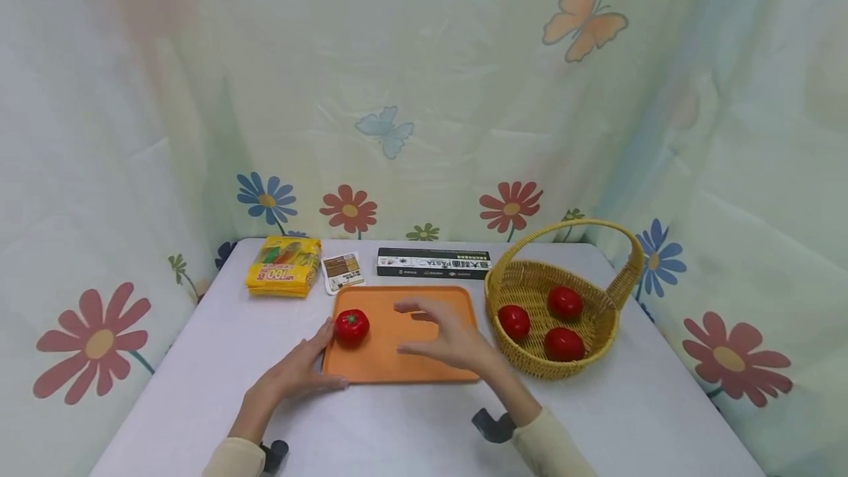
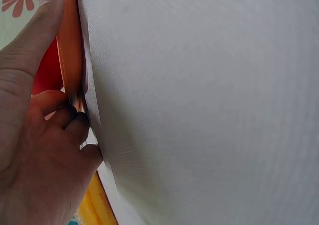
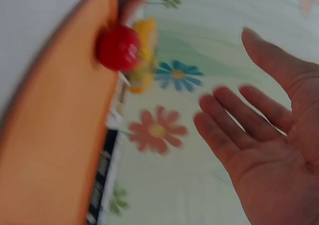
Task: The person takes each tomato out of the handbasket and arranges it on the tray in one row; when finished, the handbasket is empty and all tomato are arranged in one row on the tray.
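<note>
An orange tray lies on the table with a red tomato near its left edge. My left hand grips the tray's near left corner, thumb along the front edge and fingers bent at the left side, as the left wrist view shows with the thumb against the rim. Over the right part of the tray my right hand hovers, fingers spread apart from the thumb and nothing between them. In the right wrist view its palm is bare, away from the tomato.
To the right of the tray stands a yellow wicker basket with a tall handle and three red tomatoes inside. Behind the tray are a black-and-white pasta box, a brown-and-white card and a yellow packet. Printed curtains surround the table.
</note>
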The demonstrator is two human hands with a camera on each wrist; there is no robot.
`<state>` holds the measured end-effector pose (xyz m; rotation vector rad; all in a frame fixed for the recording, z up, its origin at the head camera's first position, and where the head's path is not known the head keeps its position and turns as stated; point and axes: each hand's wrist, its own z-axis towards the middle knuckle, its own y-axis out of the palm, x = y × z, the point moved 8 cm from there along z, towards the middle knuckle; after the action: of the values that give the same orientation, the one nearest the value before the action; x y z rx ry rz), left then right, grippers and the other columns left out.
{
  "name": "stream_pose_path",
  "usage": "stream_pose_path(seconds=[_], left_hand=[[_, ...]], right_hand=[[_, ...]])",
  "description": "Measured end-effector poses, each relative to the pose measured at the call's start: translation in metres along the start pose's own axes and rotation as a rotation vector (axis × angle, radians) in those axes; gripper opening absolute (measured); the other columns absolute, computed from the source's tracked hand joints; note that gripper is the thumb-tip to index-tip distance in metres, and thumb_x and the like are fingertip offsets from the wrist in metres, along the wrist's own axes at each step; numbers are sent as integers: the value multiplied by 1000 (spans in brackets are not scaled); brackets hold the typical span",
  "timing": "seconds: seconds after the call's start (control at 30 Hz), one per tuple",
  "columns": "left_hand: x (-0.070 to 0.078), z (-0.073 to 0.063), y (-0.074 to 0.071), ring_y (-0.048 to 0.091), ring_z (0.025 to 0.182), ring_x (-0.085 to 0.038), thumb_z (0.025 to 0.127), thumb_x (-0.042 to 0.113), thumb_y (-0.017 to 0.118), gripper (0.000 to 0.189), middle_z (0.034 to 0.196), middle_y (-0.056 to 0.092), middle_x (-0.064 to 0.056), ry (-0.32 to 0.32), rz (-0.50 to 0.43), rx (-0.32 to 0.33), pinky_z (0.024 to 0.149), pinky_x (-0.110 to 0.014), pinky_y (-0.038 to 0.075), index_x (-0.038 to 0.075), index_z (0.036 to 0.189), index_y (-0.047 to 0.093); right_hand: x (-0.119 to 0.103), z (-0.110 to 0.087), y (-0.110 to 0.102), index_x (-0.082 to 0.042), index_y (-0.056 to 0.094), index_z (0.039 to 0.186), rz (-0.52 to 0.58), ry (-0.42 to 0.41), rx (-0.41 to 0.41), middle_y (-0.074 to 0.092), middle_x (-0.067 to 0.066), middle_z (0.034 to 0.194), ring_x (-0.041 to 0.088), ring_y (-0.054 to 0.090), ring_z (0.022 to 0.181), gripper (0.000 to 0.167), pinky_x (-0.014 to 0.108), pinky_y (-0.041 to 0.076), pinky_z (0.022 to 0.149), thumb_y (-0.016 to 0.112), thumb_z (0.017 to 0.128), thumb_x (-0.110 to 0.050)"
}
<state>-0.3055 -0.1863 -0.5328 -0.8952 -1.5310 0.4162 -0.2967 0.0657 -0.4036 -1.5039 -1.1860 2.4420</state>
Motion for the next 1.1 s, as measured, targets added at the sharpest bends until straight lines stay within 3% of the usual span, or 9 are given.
stream_pose_path(seconds=[0.1,0.2,0.33,0.5,0.6,0.77,0.93,1.1], left_hand=[[1,-1,0,21,161,-51,81,47,94,121,178,24,-14,0,2,-5,128,-72,17,12,173,23],[1,-1,-1,22,161,-51,81,48,94,122,178,25,-14,2,6,-2,128,-72,18,12,173,22],[1,-3,-3,23,161,-51,82,51,93,124,178,24,-15,4,16,-3,128,-71,19,13,173,20],[-1,-2,-3,22,161,-52,82,53,92,124,178,25,-14,3,17,-9,129,-71,18,13,174,19],[-1,-1,0,22,161,-52,81,53,92,124,178,25,-14,0,16,-12,128,-72,18,14,174,20],[-4,0,2,22,162,-48,81,51,93,124,178,25,-14,13,2,-14,130,-69,16,13,173,20],[-5,1,3,23,162,-48,81,50,94,124,178,27,-14,9,5,-14,130,-69,18,13,173,20],[-3,1,0,24,162,-48,80,51,94,124,178,27,-13,1,15,-5,129,-69,19,14,173,21]], right_hand=[[-9,-29,-40,-14,73,135,-68,-47,-43,76,-1,132,20,71,122,49,42,59,108,89,92,-30],[1,-53,-82,-16,76,129,-113,-25,-65,78,-4,124,16,73,116,41,34,60,104,89,92,-30],[38,-70,-135,-10,77,126,-46,58,-43,79,5,121,28,74,115,37,26,60,99,87,93,-20],[103,-62,-175,0,71,131,75,169,-5,76,20,127,41,72,121,41,25,61,96,84,93,-7],[138,-51,-179,3,68,137,99,241,-42,73,25,133,41,70,126,45,29,62,99,82,95,-5],[177,-35,-161,2,68,140,73,381,-193,72,23,136,41,67,128,50,43,60,107,83,95,-10],[194,-34,-141,-3,71,140,45,500,-333,74,16,132,33,66,122,54,48,59,108,89,89,-11],[200,-32,-138,-1,71,139,63,511,-316,73,15,130,29,63,115,52,41,62,101,87,90,-8]])
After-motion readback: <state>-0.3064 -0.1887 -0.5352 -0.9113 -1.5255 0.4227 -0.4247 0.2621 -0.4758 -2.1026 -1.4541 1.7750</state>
